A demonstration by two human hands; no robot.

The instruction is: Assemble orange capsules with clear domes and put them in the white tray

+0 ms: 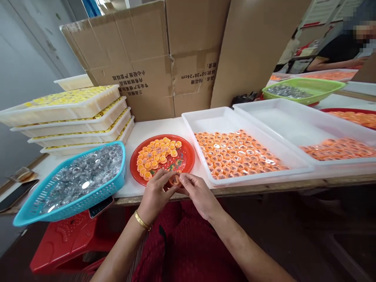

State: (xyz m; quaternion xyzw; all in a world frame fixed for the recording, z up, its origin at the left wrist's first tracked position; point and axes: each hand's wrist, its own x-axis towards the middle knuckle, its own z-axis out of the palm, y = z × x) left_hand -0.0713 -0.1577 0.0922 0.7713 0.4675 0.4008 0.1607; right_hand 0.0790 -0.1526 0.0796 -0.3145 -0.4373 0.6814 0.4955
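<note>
My left hand [157, 192] and my right hand [197, 192] meet at the front edge of the table. Between their fingertips is a small round orange piece with a clear cover [174, 180], held by both hands. Just behind them lies a red plate [185, 158] with orange, flower-edged round pieces [157, 152] spread over it. To the right, a white tray [220, 113] holds rows of orange pieces with shiny tops [235, 154]. On the left, a blue basket [79, 199] is filled with clear plastic covers [85, 172].
Stacked white trays of yellow pieces [70, 102] stand at the left. Cardboard sheets [141, 51] wall off the back. Another white tray [273, 113], a green basket [320, 88] and a person [331, 51] are at the right. A red stool [67, 239] stands below; a phone [14, 196] lies far left.
</note>
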